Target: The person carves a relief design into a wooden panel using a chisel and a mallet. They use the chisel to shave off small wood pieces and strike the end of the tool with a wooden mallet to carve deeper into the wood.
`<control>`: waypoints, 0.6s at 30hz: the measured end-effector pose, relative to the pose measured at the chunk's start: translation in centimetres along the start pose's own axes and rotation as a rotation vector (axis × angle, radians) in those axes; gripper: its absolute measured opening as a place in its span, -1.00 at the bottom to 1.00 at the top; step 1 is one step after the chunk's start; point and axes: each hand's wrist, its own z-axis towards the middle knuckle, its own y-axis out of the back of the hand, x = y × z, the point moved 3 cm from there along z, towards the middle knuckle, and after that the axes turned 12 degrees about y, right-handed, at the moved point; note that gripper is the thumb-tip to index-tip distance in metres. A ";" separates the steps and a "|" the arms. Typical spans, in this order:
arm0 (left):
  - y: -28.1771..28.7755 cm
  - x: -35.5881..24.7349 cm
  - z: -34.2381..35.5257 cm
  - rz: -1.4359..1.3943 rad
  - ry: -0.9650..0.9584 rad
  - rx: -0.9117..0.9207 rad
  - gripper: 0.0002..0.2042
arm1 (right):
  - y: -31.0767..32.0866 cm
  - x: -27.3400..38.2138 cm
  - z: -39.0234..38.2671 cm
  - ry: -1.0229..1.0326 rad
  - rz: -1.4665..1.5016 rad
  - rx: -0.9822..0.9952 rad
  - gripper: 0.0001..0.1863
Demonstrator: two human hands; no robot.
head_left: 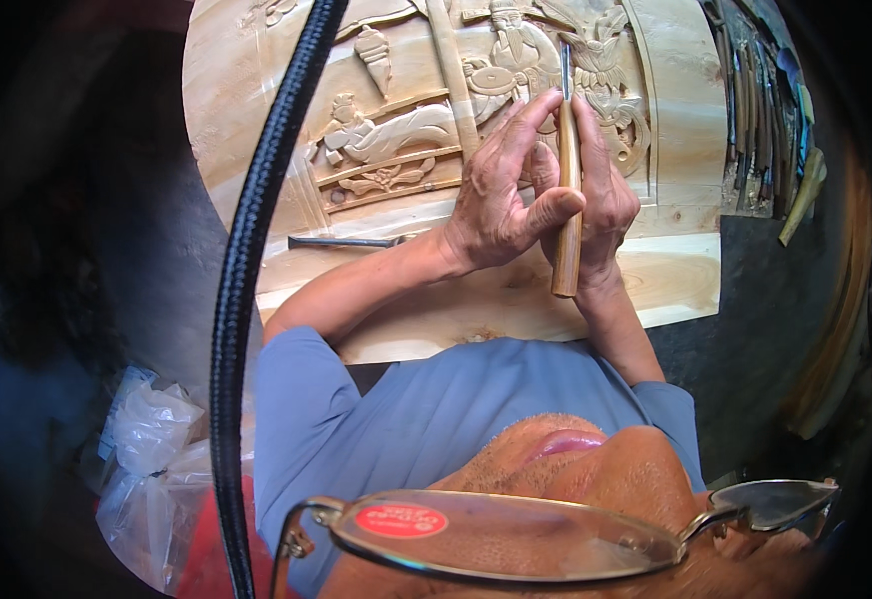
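A wood-carving chisel (568,215) with a long, smooth wooden handle stands between my hands, its narrow metal blade directed away from me. My left hand (504,195) lies along the handle's left side, thumb across the wood and fingers reaching toward the blade end. On the other side my right hand (607,190) grips the chisel, with its fingertips up by the blade; part of its palm is hidden behind the handle. Beneath the blade is a pale carved wood panel (306,60) with robed figures in raised relief. Whether the blade tip touches the carving, I cannot tell.
A second chisel (344,241) lies near the panel's close edge, partly beside my left forearm. Several carving tools (760,120) lie in a row at the far right. A black braided cable (256,230) crosses the left side. Clear plastic bags (161,449) sit low at left.
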 end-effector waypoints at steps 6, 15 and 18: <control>0.2 0.9 -0.6 -0.089 0.052 0.000 0.07 | -1.0 0.0 -0.7 0.044 -0.040 0.019 -0.35; -0.1 0.7 -0.6 -0.051 -0.044 -0.031 0.12 | 0.1 -0.4 -1.0 0.105 0.003 -0.074 -0.47; -0.5 0.2 -0.8 -0.024 -0.082 -0.032 0.13 | 0.5 -0.3 -1.0 0.100 0.008 -0.087 -0.50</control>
